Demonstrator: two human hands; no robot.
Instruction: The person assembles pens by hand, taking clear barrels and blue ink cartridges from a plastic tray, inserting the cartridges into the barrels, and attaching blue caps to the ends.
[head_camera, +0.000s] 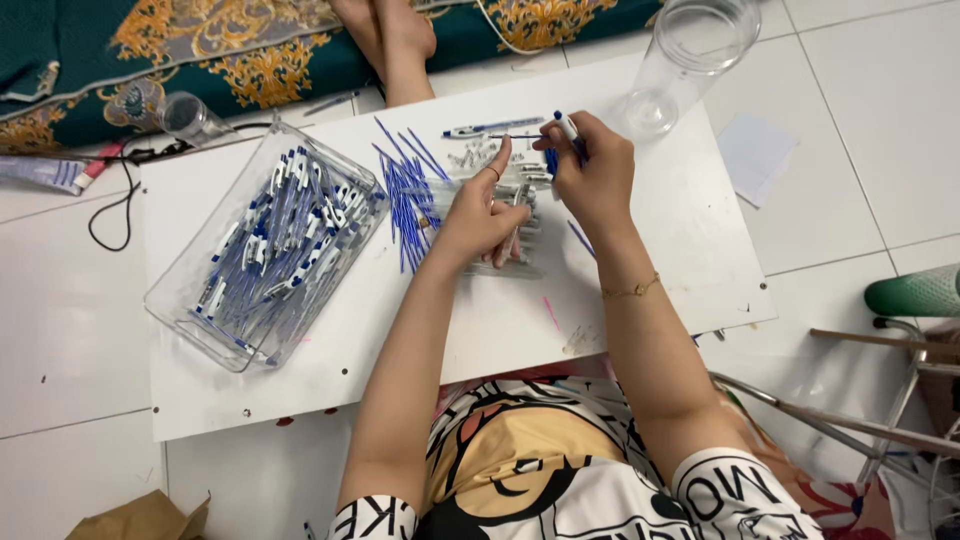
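My left hand (478, 208) rests on a bundle of clear pen barrels (520, 215) on the white board (330, 330), and its fingertips pinch a thin refill that points toward my right hand. My right hand (592, 165) grips a pen part with a blue-and-white tip (566, 124). A fan of loose blue refills (405, 195) lies just left of my left hand. A finished blue-and-white pen (492, 128) lies beyond the hands, above small springs and tips (476, 156).
A clear rectangular tray (180, 300) filled with assembled blue-and-white pens sits at the left. A tall clear plastic jar (690, 55) lies at the far right corner. Another person's bare feet (392, 40) rest beyond the board. A metal frame (850, 420) stands at the right.
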